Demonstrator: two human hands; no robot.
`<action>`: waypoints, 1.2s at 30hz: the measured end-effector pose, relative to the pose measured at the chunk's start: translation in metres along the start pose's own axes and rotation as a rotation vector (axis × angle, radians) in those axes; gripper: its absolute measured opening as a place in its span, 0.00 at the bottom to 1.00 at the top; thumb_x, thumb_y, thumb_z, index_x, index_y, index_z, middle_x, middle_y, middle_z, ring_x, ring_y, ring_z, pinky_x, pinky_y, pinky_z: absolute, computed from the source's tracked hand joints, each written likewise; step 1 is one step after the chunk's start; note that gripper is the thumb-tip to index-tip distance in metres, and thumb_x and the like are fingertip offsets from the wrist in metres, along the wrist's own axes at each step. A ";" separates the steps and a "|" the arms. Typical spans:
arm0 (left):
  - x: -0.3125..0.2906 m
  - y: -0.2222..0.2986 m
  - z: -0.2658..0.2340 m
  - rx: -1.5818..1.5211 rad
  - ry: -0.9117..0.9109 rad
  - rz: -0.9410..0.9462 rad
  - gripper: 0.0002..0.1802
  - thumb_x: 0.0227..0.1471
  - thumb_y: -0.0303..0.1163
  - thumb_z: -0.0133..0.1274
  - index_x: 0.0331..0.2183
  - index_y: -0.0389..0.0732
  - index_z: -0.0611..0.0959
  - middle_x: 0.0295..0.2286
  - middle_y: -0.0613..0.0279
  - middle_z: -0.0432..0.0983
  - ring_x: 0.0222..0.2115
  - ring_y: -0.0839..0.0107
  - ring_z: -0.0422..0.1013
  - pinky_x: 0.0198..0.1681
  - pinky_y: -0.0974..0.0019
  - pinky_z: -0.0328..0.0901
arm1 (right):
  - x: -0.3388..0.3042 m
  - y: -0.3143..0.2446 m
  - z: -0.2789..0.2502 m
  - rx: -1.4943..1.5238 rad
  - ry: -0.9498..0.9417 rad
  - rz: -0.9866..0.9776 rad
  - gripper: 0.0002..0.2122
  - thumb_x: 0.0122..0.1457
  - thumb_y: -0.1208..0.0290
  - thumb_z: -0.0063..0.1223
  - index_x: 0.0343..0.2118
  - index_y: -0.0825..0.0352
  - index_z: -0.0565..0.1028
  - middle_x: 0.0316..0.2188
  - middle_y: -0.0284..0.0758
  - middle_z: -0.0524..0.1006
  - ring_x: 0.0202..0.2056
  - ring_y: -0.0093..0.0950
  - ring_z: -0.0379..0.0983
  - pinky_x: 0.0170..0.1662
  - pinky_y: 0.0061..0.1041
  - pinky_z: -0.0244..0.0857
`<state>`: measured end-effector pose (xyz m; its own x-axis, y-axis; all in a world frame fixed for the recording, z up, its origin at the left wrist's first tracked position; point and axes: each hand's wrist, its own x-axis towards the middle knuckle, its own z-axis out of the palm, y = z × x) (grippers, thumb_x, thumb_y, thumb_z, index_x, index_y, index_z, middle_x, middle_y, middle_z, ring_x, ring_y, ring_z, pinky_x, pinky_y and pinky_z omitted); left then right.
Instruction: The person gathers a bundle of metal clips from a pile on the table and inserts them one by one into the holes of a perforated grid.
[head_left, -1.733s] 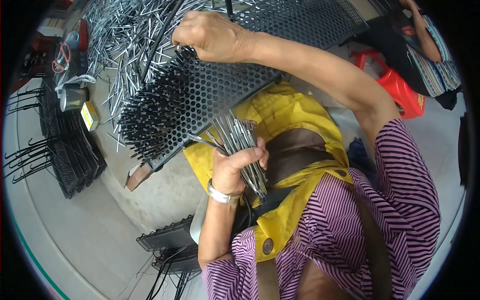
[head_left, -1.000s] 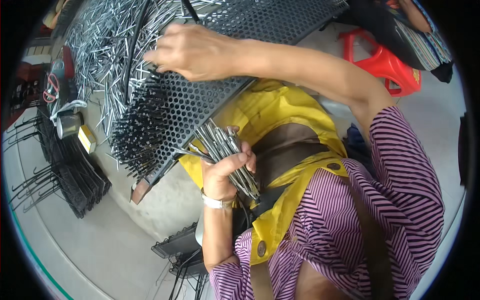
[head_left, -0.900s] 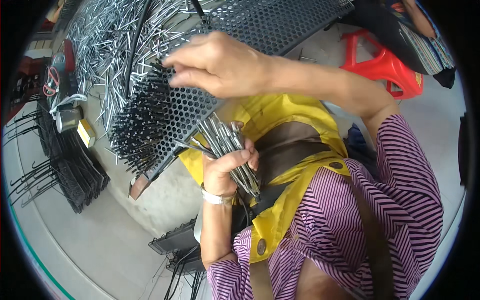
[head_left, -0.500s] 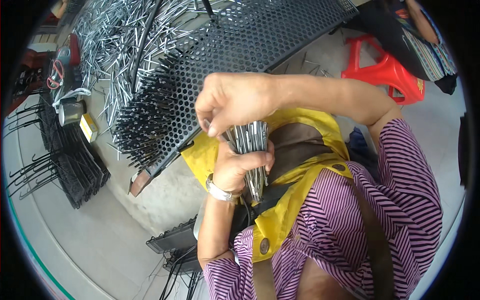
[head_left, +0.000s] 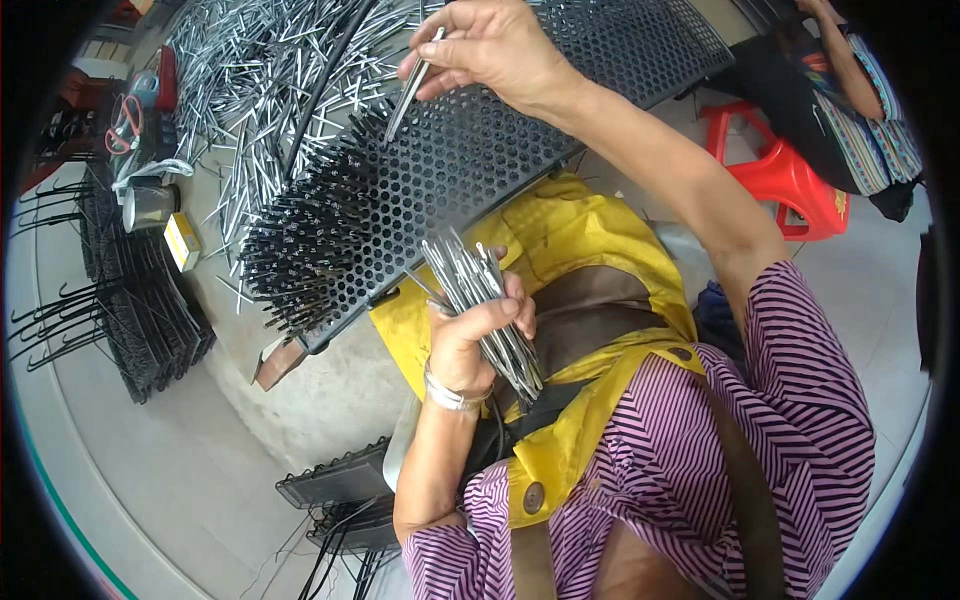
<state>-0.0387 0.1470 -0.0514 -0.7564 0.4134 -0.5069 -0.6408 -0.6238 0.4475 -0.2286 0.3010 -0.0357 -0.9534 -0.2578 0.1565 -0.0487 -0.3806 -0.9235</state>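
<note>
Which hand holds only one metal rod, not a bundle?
The right hand: it pinches a single rod above the perforated board, while the left hand grips a bundle.

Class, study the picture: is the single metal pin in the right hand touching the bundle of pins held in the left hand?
Apart. The head view shows the single pin in the right hand high over the perforated board, well clear of the bundle in the left hand.

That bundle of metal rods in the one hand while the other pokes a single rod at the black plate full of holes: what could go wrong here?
The left hand grips the fanned bundle of rods only near its middle, so some might slide out onto the yellow apron. The right hand pinches one single rod at its top end; it could miss a hole in the perforated plate. The inserted rods stand crowded, and their ends might prick fingers.
</note>
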 end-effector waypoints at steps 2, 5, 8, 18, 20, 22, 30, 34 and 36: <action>-0.003 -0.002 -0.004 -0.013 0.001 -0.017 0.29 0.36 0.18 0.52 0.45 0.37 0.68 0.25 0.58 0.67 0.21 0.66 0.66 0.24 0.64 0.63 | 0.000 -0.001 0.005 -0.045 0.001 -0.050 0.04 0.54 0.83 0.46 0.30 0.76 0.73 0.24 0.40 0.76 0.25 0.25 0.75 0.29 0.21 0.74; -0.008 -0.007 -0.011 -0.028 0.006 -0.061 0.25 0.35 0.18 0.53 0.41 0.37 0.70 0.25 0.57 0.68 0.21 0.65 0.66 0.24 0.63 0.63 | 0.002 -0.001 0.008 -0.089 -0.025 -0.118 0.04 0.54 0.83 0.46 0.30 0.76 0.73 0.25 0.39 0.76 0.26 0.23 0.75 0.27 0.20 0.74; -0.011 -0.013 -0.010 0.015 0.021 -0.104 0.22 0.33 0.18 0.54 0.37 0.37 0.72 0.22 0.56 0.69 0.20 0.62 0.67 0.24 0.61 0.64 | 0.006 0.003 0.009 -0.117 -0.070 -0.146 0.03 0.54 0.82 0.47 0.30 0.75 0.72 0.24 0.39 0.76 0.25 0.22 0.75 0.25 0.19 0.72; -0.024 -0.025 -0.008 0.027 -0.022 -0.200 0.23 0.32 0.20 0.55 0.38 0.36 0.72 0.22 0.56 0.69 0.22 0.60 0.68 0.29 0.57 0.65 | 0.014 -0.012 0.042 -0.844 -0.359 -0.479 0.06 0.42 0.80 0.48 0.25 0.72 0.74 0.21 0.44 0.75 0.27 0.38 0.74 0.34 0.34 0.66; -0.026 -0.024 -0.007 0.029 -0.046 -0.226 0.24 0.32 0.21 0.55 0.38 0.37 0.72 0.22 0.56 0.69 0.25 0.59 0.68 0.33 0.55 0.66 | 0.018 -0.014 0.050 -1.025 -0.439 -0.426 0.02 0.45 0.81 0.47 0.22 0.73 0.72 0.19 0.47 0.72 0.24 0.40 0.71 0.28 0.37 0.63; -0.028 -0.027 -0.006 -0.004 -0.063 -0.233 0.24 0.32 0.21 0.56 0.38 0.37 0.72 0.23 0.56 0.69 0.26 0.59 0.68 0.34 0.54 0.65 | 0.018 -0.018 0.057 -1.043 -0.430 -0.422 0.02 0.44 0.81 0.47 0.19 0.73 0.70 0.17 0.47 0.71 0.23 0.40 0.71 0.28 0.36 0.63; -0.035 -0.029 0.006 0.051 -0.039 -0.285 0.25 0.29 0.18 0.58 0.37 0.34 0.73 0.23 0.54 0.71 0.27 0.59 0.68 0.35 0.58 0.62 | 0.017 -0.012 0.060 -1.036 -0.386 -0.482 0.03 0.40 0.82 0.46 0.15 0.72 0.67 0.15 0.44 0.70 0.22 0.40 0.71 0.26 0.37 0.63; -0.037 -0.027 0.013 0.284 0.042 -0.247 0.24 0.30 0.17 0.59 0.36 0.32 0.73 0.22 0.54 0.72 0.22 0.63 0.68 0.28 0.63 0.63 | 0.012 -0.014 0.061 -1.096 -0.350 -0.494 0.01 0.38 0.82 0.47 0.15 0.71 0.68 0.15 0.43 0.71 0.22 0.40 0.71 0.26 0.37 0.63; -0.039 -0.029 0.012 0.264 0.063 -0.237 0.24 0.30 0.17 0.59 0.36 0.32 0.73 0.21 0.54 0.71 0.21 0.63 0.68 0.27 0.63 0.63 | 0.020 -0.011 0.063 -1.140 -0.411 -0.545 0.01 0.38 0.81 0.47 0.16 0.71 0.69 0.16 0.42 0.71 0.23 0.40 0.72 0.27 0.37 0.65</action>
<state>0.0075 0.1572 -0.0358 -0.5788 0.4789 -0.6600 -0.8152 -0.3198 0.4828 -0.2280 0.2442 -0.0003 -0.5834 -0.6357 0.5055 -0.8066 0.3803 -0.4525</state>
